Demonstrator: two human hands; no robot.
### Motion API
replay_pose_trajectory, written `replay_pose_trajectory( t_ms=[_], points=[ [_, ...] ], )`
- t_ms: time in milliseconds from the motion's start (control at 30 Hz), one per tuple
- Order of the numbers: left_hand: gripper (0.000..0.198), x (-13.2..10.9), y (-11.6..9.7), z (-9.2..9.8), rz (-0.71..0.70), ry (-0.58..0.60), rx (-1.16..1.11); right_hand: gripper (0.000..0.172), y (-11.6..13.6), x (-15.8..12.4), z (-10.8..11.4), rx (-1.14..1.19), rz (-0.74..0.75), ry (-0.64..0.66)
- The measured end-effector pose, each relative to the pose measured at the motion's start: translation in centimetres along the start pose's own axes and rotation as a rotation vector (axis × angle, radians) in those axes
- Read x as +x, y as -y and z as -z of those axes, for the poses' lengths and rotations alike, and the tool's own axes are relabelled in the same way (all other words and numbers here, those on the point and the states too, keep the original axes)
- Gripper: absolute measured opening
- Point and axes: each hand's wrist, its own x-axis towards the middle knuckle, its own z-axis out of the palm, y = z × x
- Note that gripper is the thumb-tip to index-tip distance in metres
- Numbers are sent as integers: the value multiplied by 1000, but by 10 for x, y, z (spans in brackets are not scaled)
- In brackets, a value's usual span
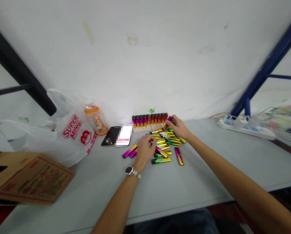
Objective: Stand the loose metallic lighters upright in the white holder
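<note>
Near the back wall, my right hand (178, 127) pinches a purple-and-gold lighter (169, 121) beside the right end of a row of upright lighters. That row of red, purple and gold lighters with dark tops (141, 121) stands in a pale holder (144, 129). My left hand (146, 148), wearing a watch (133, 172), is curled over the table with its fingers drawn together. A purple-and-gold lighter (162, 152) lies right by its fingertips; whether they grip it is hard to tell. Loose green-and-gold lighters (161, 160) lie around, with another purple one (179, 156) to the right.
Left of the lighters lies a dark phone (110, 136), part of it pixelated. Farther left are an orange drink bottle (96, 119), a white plastic bag (73, 143) and a cardboard box (35, 178). A white power strip (245, 127) lies at the back right of the grey table (208, 188).
</note>
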Motion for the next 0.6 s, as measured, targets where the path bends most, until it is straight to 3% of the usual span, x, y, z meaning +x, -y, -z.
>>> replay_pose_trajectory(
  t_ms=[133,233,400,500,600],
  points=[
    [19,0,-1,1,18,-1,-18,38,16,-11,-22,417,-134,-183],
    [18,0,-2,2,27,-4,-27,41,28,-22,-37,589,-212,-259],
    [18,2,-3,3,19,-31,-28,40,37,-40,-41,710,-341,-167],
    [18,2,-3,4,33,-38,-31,51,35,-47,-39,778,-450,-91],
    [18,2,-3,4,32,-39,-39,60,30,-49,-40,688,-473,-105]
  ],
)
